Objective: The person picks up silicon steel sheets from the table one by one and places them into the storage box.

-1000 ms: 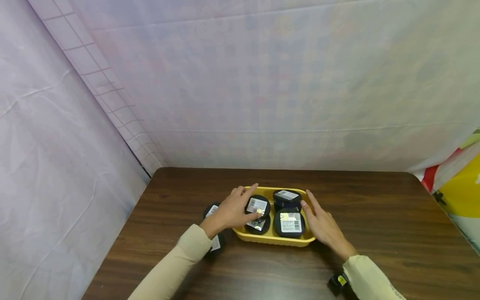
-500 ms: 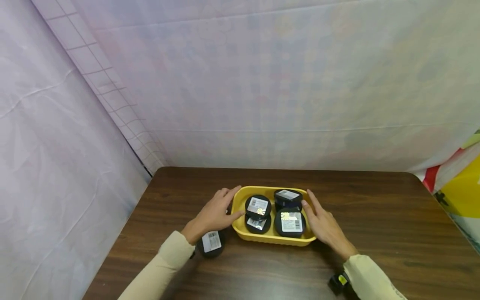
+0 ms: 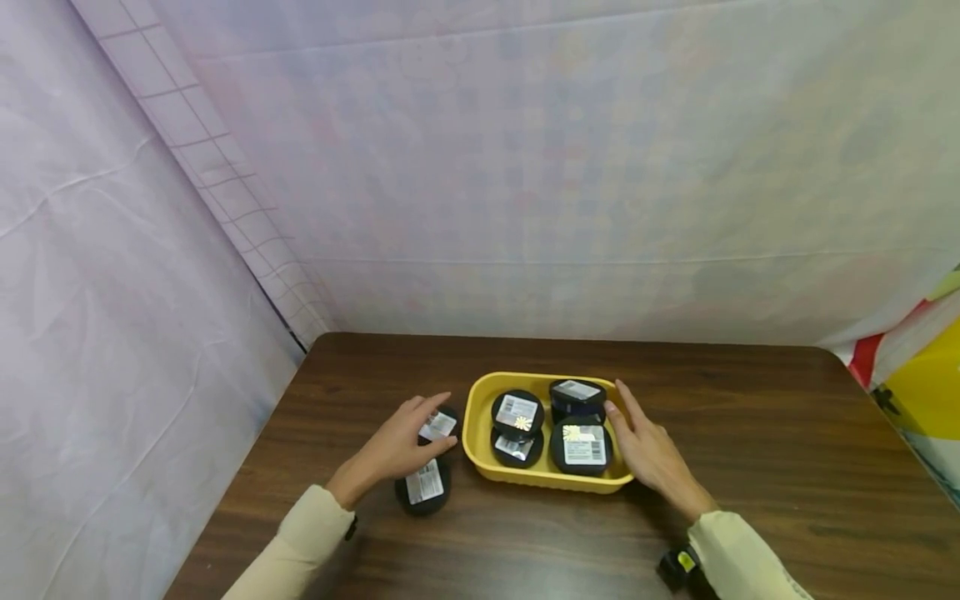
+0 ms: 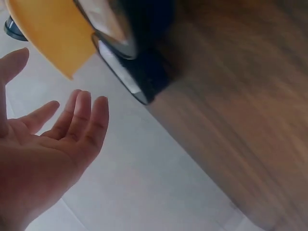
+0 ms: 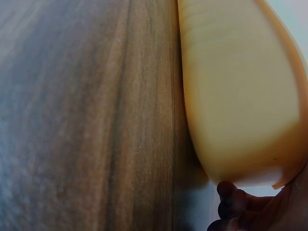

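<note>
A yellow plastic basket [image 3: 551,481] stands on the table with several flat, round black containers in it, among them a front-right one [image 3: 581,446] and a left one [image 3: 517,414] lying over another. White labels face up on them. My right hand [image 3: 655,454] holds the basket's right end, thumb over the rim and fingers outside. My left hand [image 3: 393,442] hovers left of the basket with its fingers spread and nothing in them. It partly covers a round black container [image 3: 438,424] on the table; a second loose container [image 3: 423,487] lies just nearer, below the thumb.
The dark wooden table [image 3: 750,433] ends at a pale fabric curtain [image 3: 555,208] behind and another on the left. Wrist straps with small black parts show near both sleeves. Colourful fabric [image 3: 922,367] hangs at the far right.
My left hand has drawn back from the containers in the basket and moved left, to above the loose containers. My right hand and the basket have stayed in place.
</note>
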A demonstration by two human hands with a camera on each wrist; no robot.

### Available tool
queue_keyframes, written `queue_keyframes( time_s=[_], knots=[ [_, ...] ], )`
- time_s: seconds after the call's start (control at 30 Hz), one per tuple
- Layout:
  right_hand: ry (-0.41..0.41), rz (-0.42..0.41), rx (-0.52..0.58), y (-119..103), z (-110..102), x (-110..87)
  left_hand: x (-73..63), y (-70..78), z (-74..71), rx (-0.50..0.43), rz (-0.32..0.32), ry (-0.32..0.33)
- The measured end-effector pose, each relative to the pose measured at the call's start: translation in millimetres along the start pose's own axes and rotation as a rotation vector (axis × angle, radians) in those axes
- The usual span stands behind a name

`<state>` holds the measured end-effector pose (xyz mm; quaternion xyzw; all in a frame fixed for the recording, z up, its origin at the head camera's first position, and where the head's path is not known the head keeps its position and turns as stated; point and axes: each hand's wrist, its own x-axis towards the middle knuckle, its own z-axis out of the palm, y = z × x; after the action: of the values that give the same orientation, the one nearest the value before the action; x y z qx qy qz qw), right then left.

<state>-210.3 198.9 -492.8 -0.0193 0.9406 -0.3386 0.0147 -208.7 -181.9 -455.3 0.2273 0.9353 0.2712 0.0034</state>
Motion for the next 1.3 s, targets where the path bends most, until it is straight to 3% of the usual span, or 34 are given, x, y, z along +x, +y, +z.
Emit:
queue_keyframes(
  time_s=[0.33, 0.5, 0.67, 1.03, 1.3],
  knots=[
    [-0.001, 0.000, -0.001, 0.6, -0.4, 0.3, -24.3, -27.0, -1.5, -0.071, 0.118, 0.049],
    [0.006, -0.001, -0.004, 0.3, -0.9, 0.5, -35.4, -36.7, -4.7, -0.130, 0.073, 0.000],
    [0.007, -0.006, -0.006, 0.3, -0.8, 0.7, -44.5, -46.5, -4.9, -0.169, 0.069, -0.061],
    [0.002, 0.000, -0.001, -0.4, -0.1, 0.1, -51.4, -56.5, 0.2, -0.217, 0.020, -0.193],
    [0.007, -0.003, -0.002, -0.4, -0.1, 0.0, -55.0, -58.6, 6.0, -0.173, 0.010, -0.193]
  ],
)
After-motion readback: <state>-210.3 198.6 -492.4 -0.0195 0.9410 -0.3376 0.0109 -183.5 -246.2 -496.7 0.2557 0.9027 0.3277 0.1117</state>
